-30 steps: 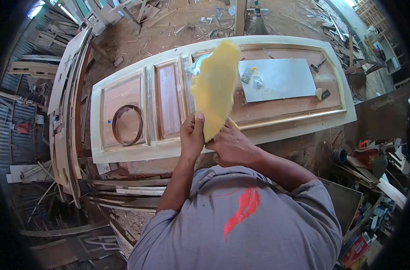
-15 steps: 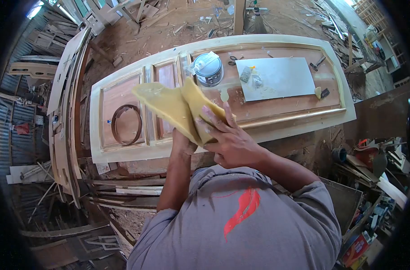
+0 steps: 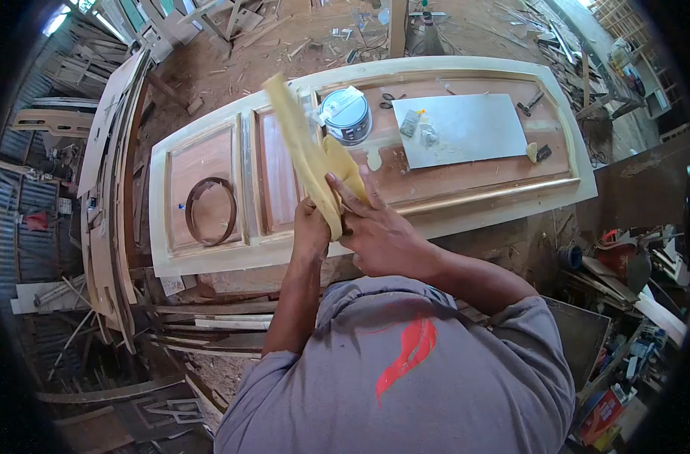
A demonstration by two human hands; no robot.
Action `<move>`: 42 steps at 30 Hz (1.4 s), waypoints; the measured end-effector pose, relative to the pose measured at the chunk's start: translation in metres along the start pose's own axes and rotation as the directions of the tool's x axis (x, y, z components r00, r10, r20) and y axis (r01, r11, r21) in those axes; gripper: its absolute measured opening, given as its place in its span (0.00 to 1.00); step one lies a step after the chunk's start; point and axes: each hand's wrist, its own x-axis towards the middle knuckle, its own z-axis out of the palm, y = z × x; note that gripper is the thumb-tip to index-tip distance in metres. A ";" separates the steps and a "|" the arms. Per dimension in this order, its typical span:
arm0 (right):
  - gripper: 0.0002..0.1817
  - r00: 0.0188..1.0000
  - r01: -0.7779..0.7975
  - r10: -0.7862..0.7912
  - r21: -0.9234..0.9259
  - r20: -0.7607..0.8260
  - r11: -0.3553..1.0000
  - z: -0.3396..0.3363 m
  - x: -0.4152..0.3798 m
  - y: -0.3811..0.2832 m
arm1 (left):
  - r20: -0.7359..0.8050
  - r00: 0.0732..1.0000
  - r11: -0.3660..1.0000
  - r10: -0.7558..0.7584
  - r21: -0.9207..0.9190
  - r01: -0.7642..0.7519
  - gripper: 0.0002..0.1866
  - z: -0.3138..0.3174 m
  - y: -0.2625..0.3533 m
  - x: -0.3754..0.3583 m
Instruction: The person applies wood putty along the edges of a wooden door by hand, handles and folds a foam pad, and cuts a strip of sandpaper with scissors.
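Note:
A sheet of yellow foam (image 3: 293, 132) is folded lengthwise and held up over a panelled wooden door (image 3: 496, 195). My left hand (image 3: 312, 231) is closed round the lower end of the foam from the left. From the right, my right hand (image 3: 390, 240) grips the same end, its fingers lying along the foam and its thumb hidden. Behind the foam, a lidded metal can (image 3: 348, 127) stands on the door with a white-labelled packet (image 3: 343, 104) on top.
A brown ring-shaped coil (image 3: 191, 216) lies on the door's left panel. Toward the right are a white board (image 3: 481, 132) with small plastic bags (image 3: 428, 135), scissors (image 3: 390, 97), and a dark metal tool (image 3: 530, 104). Tall boards (image 3: 107, 212) lean at the left.
The foam was spread in two flaps toward the left; now it is folded narrower and points more upright. My right hand has shifted slightly left and down along it.

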 end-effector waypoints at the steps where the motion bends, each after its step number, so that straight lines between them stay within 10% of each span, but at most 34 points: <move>1: 0.15 0.999 0.008 -0.006 -0.043 0.051 0.999 -0.001 0.002 -0.002 | -0.047 0.999 0.999 0.026 0.031 -0.024 0.25 0.006 0.007 -0.004; 5: 0.13 0.997 0.065 -0.057 -0.166 0.050 0.984 -0.001 0.002 -0.003 | 0.010 0.994 0.994 0.106 -0.013 -0.106 0.31 -0.002 0.006 -0.001; 14: 0.12 0.991 0.025 0.023 0.340 -0.135 0.940 -0.020 -0.017 0.012 | 0.249 0.954 0.928 0.169 -0.366 -0.069 0.36 -0.041 0.005 -0.008; 21: 0.18 0.976 -0.134 0.210 0.902 0.050 0.410 0.004 -0.010 0.015 | 0.456 0.847 0.945 0.273 -0.293 -0.147 0.38 -0.018 -0.002 0.002; 24: 0.19 0.986 -0.097 0.166 0.754 -0.015 0.649 0.005 -0.004 0.002 | 0.398 0.845 0.928 0.356 -0.041 -0.371 0.39 -0.033 -0.015 0.004; 29: 0.15 0.987 -0.161 0.152 0.417 0.056 0.894 -0.025 -0.001 -0.013 | 0.226 0.923 0.932 0.312 -0.259 -0.251 0.41 -0.038 -0.046 0.014; 42: 0.21 0.990 -0.108 0.122 0.168 -0.076 0.980 -0.051 -0.019 -0.006 | -0.093 0.982 0.953 0.162 -0.243 -0.180 0.34 -0.072 -0.013 0.013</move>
